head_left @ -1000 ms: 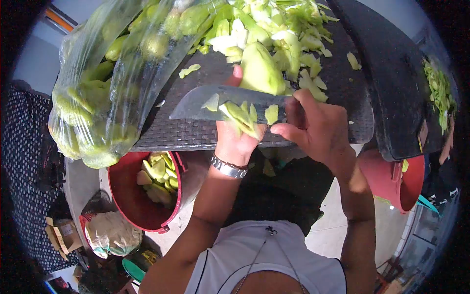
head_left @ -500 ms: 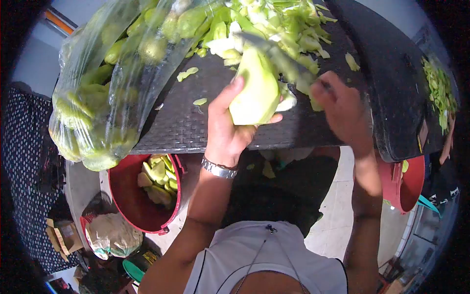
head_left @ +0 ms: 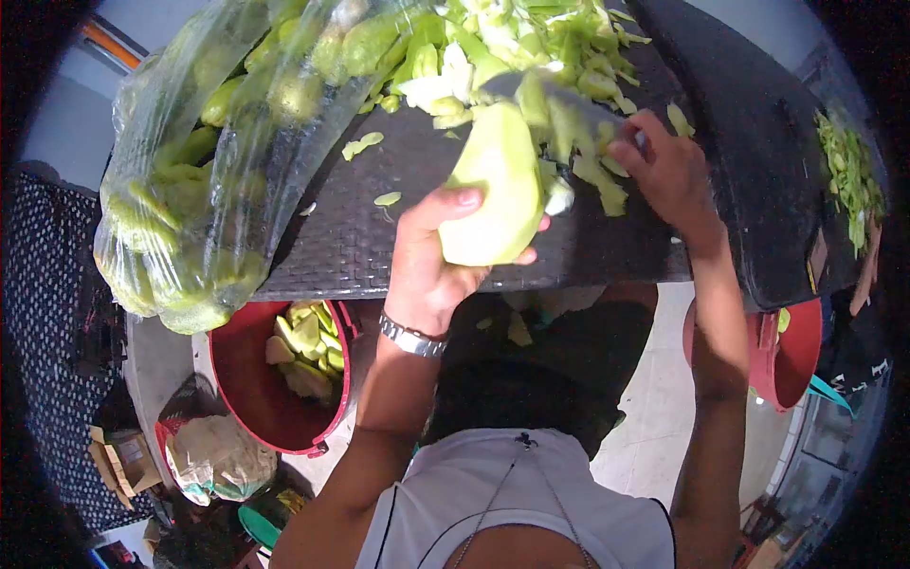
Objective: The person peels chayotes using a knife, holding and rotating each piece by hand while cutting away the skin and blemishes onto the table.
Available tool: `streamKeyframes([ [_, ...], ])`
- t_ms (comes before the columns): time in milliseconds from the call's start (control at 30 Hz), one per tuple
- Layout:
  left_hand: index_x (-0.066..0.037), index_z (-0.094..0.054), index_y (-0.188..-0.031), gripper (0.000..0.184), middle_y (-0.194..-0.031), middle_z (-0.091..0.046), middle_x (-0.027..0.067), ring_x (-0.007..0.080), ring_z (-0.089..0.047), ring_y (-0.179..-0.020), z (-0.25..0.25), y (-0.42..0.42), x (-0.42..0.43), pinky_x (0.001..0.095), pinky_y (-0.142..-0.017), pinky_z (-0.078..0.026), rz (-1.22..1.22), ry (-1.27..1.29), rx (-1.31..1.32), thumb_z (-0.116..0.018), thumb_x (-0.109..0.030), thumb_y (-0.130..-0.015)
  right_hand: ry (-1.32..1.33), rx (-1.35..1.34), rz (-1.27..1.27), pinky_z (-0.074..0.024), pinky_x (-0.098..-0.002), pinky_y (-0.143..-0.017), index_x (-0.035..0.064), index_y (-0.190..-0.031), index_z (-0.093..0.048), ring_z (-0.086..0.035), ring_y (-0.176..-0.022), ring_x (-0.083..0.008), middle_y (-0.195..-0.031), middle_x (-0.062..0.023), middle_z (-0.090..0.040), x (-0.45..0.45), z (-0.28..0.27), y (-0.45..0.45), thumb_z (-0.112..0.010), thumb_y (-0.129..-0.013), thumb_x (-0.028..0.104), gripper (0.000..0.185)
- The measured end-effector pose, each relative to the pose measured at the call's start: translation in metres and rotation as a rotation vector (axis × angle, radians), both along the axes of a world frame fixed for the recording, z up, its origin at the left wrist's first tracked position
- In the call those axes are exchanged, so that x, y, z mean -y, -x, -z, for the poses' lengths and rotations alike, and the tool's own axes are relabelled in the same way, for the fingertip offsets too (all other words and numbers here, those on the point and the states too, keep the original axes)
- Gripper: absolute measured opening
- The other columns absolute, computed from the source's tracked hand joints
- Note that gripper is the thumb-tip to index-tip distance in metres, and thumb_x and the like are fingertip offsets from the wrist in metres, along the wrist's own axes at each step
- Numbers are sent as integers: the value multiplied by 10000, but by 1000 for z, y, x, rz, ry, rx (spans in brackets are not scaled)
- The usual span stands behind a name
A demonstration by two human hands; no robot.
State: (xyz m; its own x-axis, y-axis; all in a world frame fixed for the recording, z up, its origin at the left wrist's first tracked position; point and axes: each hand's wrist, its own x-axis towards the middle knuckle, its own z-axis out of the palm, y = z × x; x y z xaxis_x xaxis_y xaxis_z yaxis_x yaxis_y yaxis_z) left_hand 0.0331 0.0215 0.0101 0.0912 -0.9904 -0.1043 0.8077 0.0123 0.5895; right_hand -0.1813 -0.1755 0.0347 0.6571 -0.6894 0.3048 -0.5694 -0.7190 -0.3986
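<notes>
My left hand [head_left: 428, 248] is wrapped round the lower part of a pale green, pear-shaped peeled chayote [head_left: 495, 194], thumb on its near side, fingertips showing at the right. The chayote is tilted, narrow end pointing away from me, above the dark woven table [head_left: 332, 251]. To its right, my right hand [head_left: 666, 175] is closed on the handle of a knife [head_left: 504, 85]. Motion blurs the blade, which reaches left past the chayote's far end. Blurred green pieces show along the blade. A heap of peelings [head_left: 531, 38] lies just beyond.
A clear plastic bag [head_left: 190, 218] of green chayotes covers the table's left side. Below it stands a red bucket [head_left: 275, 417] with cut pieces inside. Another red bucket [head_left: 801, 356] is at the right, near a black surface [head_left: 758, 171]. A sack [head_left: 223, 460] sits on the floor.
My left hand has lowered the chayote slightly towards me, its thumb now further over the side. My right hand and the knife have shifted a little up and away.
</notes>
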Motion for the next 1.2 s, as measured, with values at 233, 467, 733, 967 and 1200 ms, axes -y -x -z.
streamKeyframes([
  [233, 1, -524, -1395, 650, -1275, -652, 219, 409, -688, -1068, 9, 9, 9, 583, -898, -593, -214, -133, -80, -698, -364, -885, -361, 108, 9, -532, -468, -682, 57, -1124, -646, -716, -799, -407, -790, -227, -678, -27, -9, -10, -631, -987, 507, 470],
  [467, -63, -610, -1217, 407, -1114, -699, 139, 289, -700, -1007, 37, 4, 6, 451, -882, -601, -70, -113, -462, -619, -374, -955, -202, 109, -233, -517, -403, -556, 58, -971, -595, -680, -599, -284, -662, -92, -631, -94, -17, -18, -739, -895, 531, 500],
  [733, -1, -575, -1298, 557, -1129, -696, 199, 366, -699, -998, 23, 15, 9, 485, -811, -611, -29, -19, -397, -635, -385, -898, -15, 81, -338, -533, -388, -550, 88, -941, -572, -686, -581, -271, -632, -54, -620, -86, -17, -14, -759, -843, 583, 538],
  [967, -5, -545, -1358, 739, -1191, -656, 264, 500, -682, -931, 39, -2, 8, 632, -651, -580, 35, 72, -362, -632, -522, -837, -185, 57, -173, -544, -424, -585, 79, -999, -631, -696, -614, -325, -641, -88, -640, -44, -6, -9, -755, -858, 546, 504],
  [1200, -16, -503, -1413, 794, -1221, -627, 282, 530, -667, -923, 31, 14, 4, 641, -613, -577, 119, 54, -457, -569, -575, -854, -94, 107, -376, -532, -427, -588, 87, -991, -641, -704, -632, -332, -652, -115, -650, -59, -26, -11, -745, -877, 535, 473],
])
